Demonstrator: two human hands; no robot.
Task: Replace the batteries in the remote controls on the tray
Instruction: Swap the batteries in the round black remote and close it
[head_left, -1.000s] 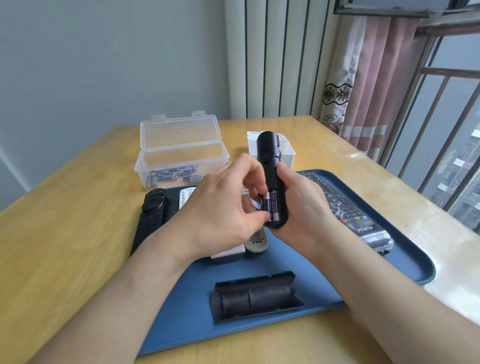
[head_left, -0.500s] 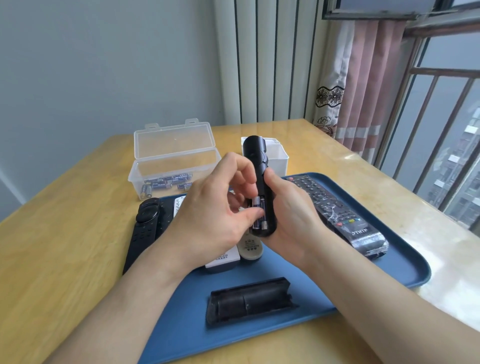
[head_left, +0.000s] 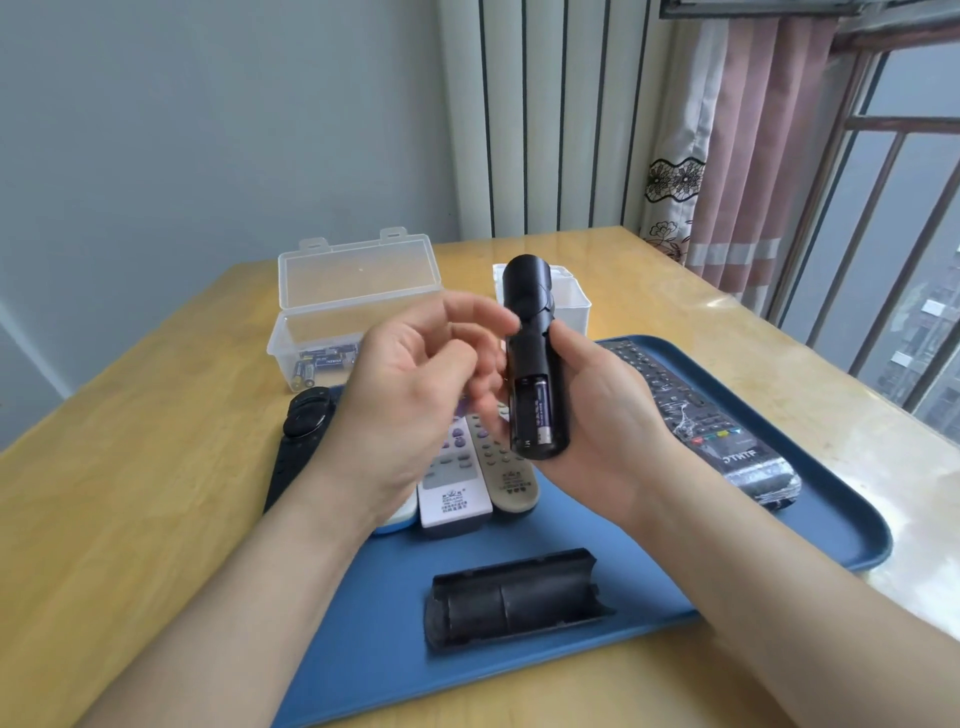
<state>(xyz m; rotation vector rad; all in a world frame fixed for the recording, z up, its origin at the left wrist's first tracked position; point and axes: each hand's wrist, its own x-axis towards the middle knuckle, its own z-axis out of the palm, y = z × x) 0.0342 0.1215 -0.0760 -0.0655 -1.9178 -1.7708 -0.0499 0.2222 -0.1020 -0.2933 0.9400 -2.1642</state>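
Observation:
My right hand grips a black remote upright above the blue tray, its open battery bay facing me. One purple battery sits in the bay's right slot; the left slot is dark and bare. My left hand hovers just left of the remote, fingers and thumb curled together in a blurred pinch; what they pinch is hidden. The remote's black battery cover lies on the tray's near part.
On the tray lie a black remote, a white one, a beige one and a plastic-wrapped one. Behind stand an open clear box with several batteries and a small white box.
Two batteries showed in the bay before; one shows now. My left hand has drawn away from the bay to the left, fingers curled. The view shifted slightly.

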